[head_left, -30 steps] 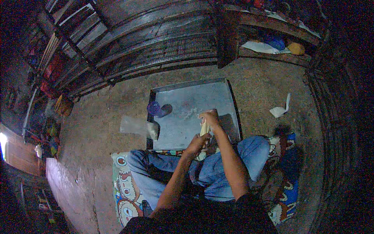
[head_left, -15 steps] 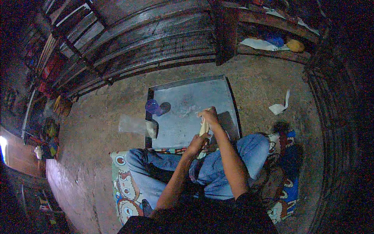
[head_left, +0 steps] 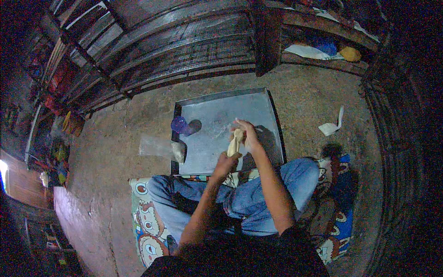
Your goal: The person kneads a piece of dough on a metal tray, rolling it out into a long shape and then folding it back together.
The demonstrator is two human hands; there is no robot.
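A pale, elongated lump that looks like dough (head_left: 234,145) stands up from my left hand (head_left: 226,162), whose fingers are wrapped round its lower end. Beside the lump's upper part is my right hand (head_left: 250,136), with its fingers stretched out and pointing away from me. Whether the right palm touches the lump I cannot tell. Both hands are over the near part of a shallow grey metal tray (head_left: 210,108), which has whitish smears on its bottom. A purple-blue cup (head_left: 179,124) sits at the tray's left side.
A clear plastic bag (head_left: 159,148) with whitish contents lies across the tray's left edge. To the right, a white scoop-like thing (head_left: 329,129) rests on the concrete floor (head_left: 304,106). My crossed legs are on a patterned mat (head_left: 148,219); a dark slatted wooden bench (head_left: 184,51) stands beyond.
My right hand has let go of the lump's upper end and opened beside it. The lump's top now shows. My left hand has shifted slightly left, still holding it.
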